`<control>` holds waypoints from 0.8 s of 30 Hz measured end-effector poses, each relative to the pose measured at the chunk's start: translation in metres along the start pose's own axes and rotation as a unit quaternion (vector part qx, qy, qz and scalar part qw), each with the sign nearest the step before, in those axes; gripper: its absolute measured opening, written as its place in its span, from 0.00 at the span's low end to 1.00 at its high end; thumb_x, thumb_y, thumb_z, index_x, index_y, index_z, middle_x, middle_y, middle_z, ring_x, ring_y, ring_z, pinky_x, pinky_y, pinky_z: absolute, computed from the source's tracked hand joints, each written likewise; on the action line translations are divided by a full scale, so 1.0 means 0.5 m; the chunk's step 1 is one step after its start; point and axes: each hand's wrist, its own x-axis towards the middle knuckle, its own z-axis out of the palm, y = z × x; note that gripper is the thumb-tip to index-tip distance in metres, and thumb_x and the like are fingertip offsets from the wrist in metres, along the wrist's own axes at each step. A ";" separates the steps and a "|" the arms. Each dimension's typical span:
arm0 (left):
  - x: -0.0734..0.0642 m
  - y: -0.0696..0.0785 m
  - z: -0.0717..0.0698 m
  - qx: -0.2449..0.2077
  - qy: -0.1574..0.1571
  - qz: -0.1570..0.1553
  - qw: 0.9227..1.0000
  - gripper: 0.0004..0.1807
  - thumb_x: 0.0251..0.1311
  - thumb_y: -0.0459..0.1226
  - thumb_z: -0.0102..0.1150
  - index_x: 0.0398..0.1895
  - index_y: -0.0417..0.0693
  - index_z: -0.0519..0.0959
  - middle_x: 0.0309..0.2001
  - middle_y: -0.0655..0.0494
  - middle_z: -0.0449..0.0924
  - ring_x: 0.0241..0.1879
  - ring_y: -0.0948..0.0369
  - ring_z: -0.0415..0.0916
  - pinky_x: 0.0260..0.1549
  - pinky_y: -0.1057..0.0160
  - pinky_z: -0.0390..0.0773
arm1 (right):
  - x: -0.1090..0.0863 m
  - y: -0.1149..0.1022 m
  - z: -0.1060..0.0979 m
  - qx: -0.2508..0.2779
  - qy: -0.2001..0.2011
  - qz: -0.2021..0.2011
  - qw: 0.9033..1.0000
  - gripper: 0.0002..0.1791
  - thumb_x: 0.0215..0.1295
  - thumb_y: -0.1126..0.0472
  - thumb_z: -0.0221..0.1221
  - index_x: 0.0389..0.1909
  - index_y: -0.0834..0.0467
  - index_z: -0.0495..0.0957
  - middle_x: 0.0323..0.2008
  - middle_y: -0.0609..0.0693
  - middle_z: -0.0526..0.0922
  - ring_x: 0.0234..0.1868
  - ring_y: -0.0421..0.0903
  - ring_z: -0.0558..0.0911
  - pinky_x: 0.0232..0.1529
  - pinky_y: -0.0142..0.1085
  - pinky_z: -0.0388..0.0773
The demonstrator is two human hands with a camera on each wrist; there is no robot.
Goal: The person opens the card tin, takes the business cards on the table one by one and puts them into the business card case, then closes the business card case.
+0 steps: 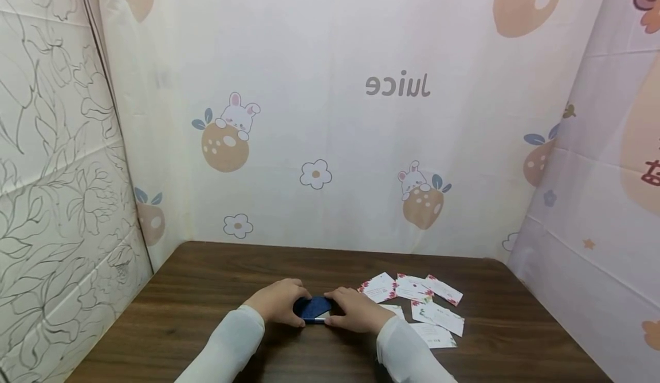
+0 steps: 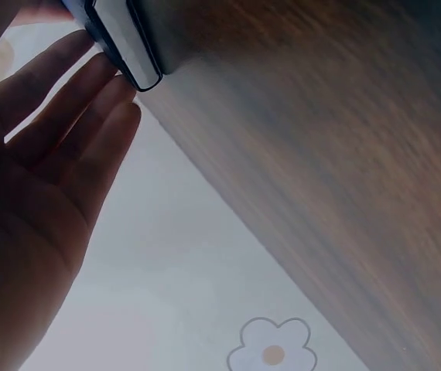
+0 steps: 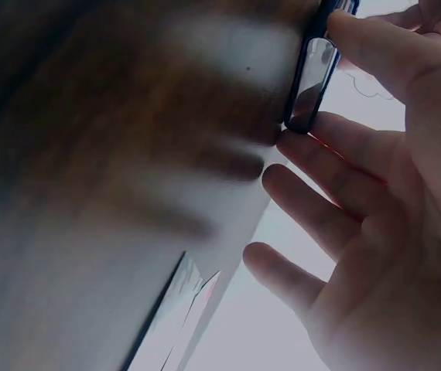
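A flat dark blue card case [image 1: 312, 307] with a pale, shiny edge lies low over the brown table, between both hands. My left hand [image 1: 280, 301] holds its left end, thumb in front and fingers behind. At the opposite end, the right hand [image 1: 358, 311] grips the case the same way. The left wrist view has the pale side of the case [image 2: 124, 42] at the top, against the fingertips. In the right wrist view, the thumb and some fingers pinch the case [image 3: 313, 73], while other fingers stand apart from it.
Several white cards with red floral corners [image 1: 380, 288] lie spread beside the right hand, some overlapping. The wooden table [image 1: 206, 291] reaches back to a printed curtain [image 1: 350, 200]. More patterned cloth hangs at the left [image 1: 57, 142] and right [image 1: 582, 200].
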 end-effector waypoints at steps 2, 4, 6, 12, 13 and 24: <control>0.001 0.000 0.001 -0.005 -0.001 -0.001 1.000 0.29 0.48 0.51 0.78 0.52 0.50 0.84 0.43 0.63 0.77 0.41 0.67 0.73 0.44 0.63 0.78 | 0.001 -0.001 -0.004 0.014 -0.003 0.001 1.000 0.32 0.67 0.43 0.63 0.65 0.58 0.74 0.57 0.52 0.79 0.59 0.49 0.77 0.59 0.46 0.74; 0.001 0.000 0.002 -0.008 0.000 -0.001 1.000 0.29 0.48 0.51 0.78 0.52 0.49 0.84 0.43 0.62 0.77 0.41 0.66 0.73 0.44 0.63 0.78 | 0.002 -0.001 -0.006 0.024 -0.004 0.001 1.000 0.31 0.66 0.44 0.64 0.63 0.58 0.75 0.56 0.52 0.79 0.58 0.48 0.77 0.59 0.46 0.74; 0.002 0.000 0.002 -0.011 0.001 0.001 1.000 0.29 0.48 0.51 0.78 0.52 0.49 0.85 0.42 0.62 0.77 0.41 0.66 0.73 0.43 0.64 0.77 | 0.004 -0.001 -0.008 0.033 -0.007 0.002 0.999 0.31 0.66 0.45 0.65 0.62 0.59 0.75 0.56 0.53 0.79 0.58 0.48 0.77 0.59 0.46 0.74; 0.009 -0.005 0.002 -0.009 0.011 0.019 1.000 0.27 0.45 0.48 0.78 0.50 0.47 0.86 0.40 0.62 0.79 0.39 0.67 0.74 0.41 0.66 0.77 | 0.010 0.003 -0.010 0.044 -0.015 0.015 0.999 0.30 0.64 0.45 0.66 0.61 0.57 0.76 0.55 0.51 0.78 0.57 0.46 0.77 0.60 0.45 0.74; 0.010 -0.006 0.002 -0.008 0.014 0.023 1.000 0.27 0.45 0.48 0.79 0.49 0.46 0.86 0.40 0.61 0.80 0.39 0.68 0.74 0.41 0.66 0.77 | 0.012 0.003 -0.010 0.048 -0.016 0.015 0.999 0.29 0.64 0.45 0.67 0.60 0.57 0.76 0.54 0.51 0.79 0.56 0.46 0.77 0.60 0.45 0.74; 0.015 -0.008 -0.003 -0.010 0.019 0.041 0.999 0.25 0.42 0.46 0.79 0.45 0.45 0.87 0.38 0.62 0.83 0.38 0.70 0.76 0.40 0.68 0.78 | 0.017 0.012 -0.003 0.071 -0.013 0.020 0.997 0.28 0.62 0.45 0.68 0.58 0.55 0.77 0.52 0.48 0.79 0.53 0.44 0.77 0.59 0.46 0.74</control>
